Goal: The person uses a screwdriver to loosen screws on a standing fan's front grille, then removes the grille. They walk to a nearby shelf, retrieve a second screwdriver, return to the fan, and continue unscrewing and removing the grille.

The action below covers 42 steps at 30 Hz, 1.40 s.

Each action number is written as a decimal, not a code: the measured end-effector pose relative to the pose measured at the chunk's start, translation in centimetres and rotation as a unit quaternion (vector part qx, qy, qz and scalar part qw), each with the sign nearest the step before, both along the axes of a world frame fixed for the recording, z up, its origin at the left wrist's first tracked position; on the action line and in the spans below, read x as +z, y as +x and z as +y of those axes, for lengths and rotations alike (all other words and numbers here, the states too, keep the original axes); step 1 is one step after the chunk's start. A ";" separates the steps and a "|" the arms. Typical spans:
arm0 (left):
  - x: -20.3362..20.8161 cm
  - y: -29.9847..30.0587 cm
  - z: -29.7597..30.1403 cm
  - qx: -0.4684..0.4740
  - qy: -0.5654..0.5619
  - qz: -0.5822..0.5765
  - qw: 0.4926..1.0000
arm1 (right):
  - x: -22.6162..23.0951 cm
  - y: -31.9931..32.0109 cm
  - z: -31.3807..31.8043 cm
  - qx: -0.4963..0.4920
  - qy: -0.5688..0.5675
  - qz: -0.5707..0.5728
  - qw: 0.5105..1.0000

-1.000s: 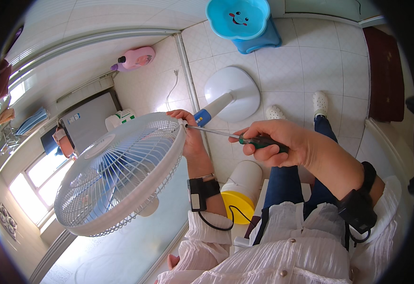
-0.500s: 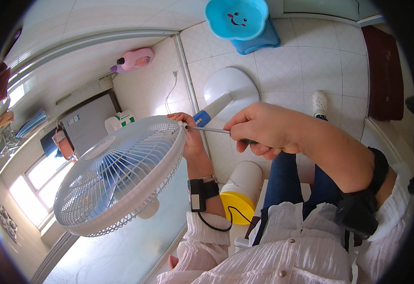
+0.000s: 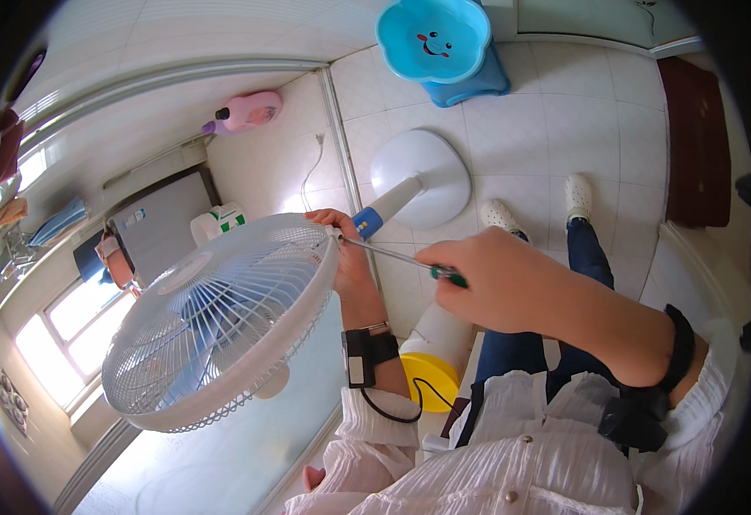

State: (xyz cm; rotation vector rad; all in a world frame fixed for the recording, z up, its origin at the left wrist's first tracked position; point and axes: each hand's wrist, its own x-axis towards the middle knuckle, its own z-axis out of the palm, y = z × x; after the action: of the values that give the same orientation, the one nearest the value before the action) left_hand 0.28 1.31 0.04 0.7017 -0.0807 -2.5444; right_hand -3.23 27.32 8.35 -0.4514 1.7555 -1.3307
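Observation:
A white standing fan (image 3: pixel 221 322) with blue blades tilts across the left of the view, its post running to a round white base (image 3: pixel 444 176) on the floor. My left hand (image 3: pixel 345 253) grips the rim of the fan's wire cage, on the side nearest the post. In my right hand (image 3: pixel 487 275) is a screwdriver (image 3: pixel 388 251) with a green and black handle, closed in my fingers. Its metal shaft reaches left to the cage rim, where the tip meets a small fitting beside my left fingers. The exact contact at the tip is too small to make out.
A blue basin (image 3: pixel 431 39) rests on a blue stool (image 3: pixel 470 84) at the far side. Pink bottle (image 3: pixel 253 110) and loose plug cord (image 3: pixel 311 176) lie beyond a floor track. A white bin with a yellow rim (image 3: pixel 431 378) stands by my knees; a dark red mat (image 3: pixel 697 142) is at right.
My right hand has turned and dropped lower, so the screwdriver slants more and its handle shows. The tip stays at the cage rim. My left foot has come into view.

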 end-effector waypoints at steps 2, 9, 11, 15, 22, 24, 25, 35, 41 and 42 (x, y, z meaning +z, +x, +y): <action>0.2 0.1 0.0 -0.005 -0.005 -0.010 1.000 | -0.3 0.5 1.5 -0.043 -0.015 -0.033 0.998; 0.1 -0.2 0.0 0.009 0.001 -0.010 1.000 | -1.5 2.2 4.2 -0.063 -0.037 -0.225 0.972; 0.0 -0.1 0.0 0.011 0.004 -0.007 1.000 | -1.5 2.4 4.7 -0.081 -0.073 -0.339 0.935; -0.5 0.4 -0.5 0.004 0.015 -0.035 0.999 | -1.5 3.4 6.5 -0.120 -0.129 -0.454 0.873; -1.2 2.2 -0.1 -0.066 0.042 -0.214 0.974 | -0.6 7.2 12.5 -0.217 -0.252 -0.520 0.787; -0.5 3.2 1.2 -0.131 0.020 -0.249 0.959 | 0.5 8.5 14.3 -0.247 -0.268 -0.491 0.791; -0.1 3.6 1.9 -0.170 0.020 -0.257 0.951 | 1.1 9.1 15.2 -0.268 -0.278 -0.491 0.781; 4.3 6.7 8.7 -0.399 -0.134 -0.310 0.853 | 3.4 10.4 23.3 -0.303 -0.338 -0.420 0.786; 5.8 7.3 15.1 -0.451 -0.197 -0.297 0.818 | 4.8 10.4 32.7 -0.358 -0.350 -0.364 0.785; 5.7 7.1 16.2 -0.452 -0.210 -0.303 0.812 | 4.7 10.6 34.3 -0.405 -0.349 -0.370 0.760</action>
State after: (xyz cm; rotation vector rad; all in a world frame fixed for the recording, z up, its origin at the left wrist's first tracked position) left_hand 7.39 17.54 5.78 1.5137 -1.4610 -2.7897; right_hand 7.34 61.61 13.10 0.5128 0.6927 -2.3598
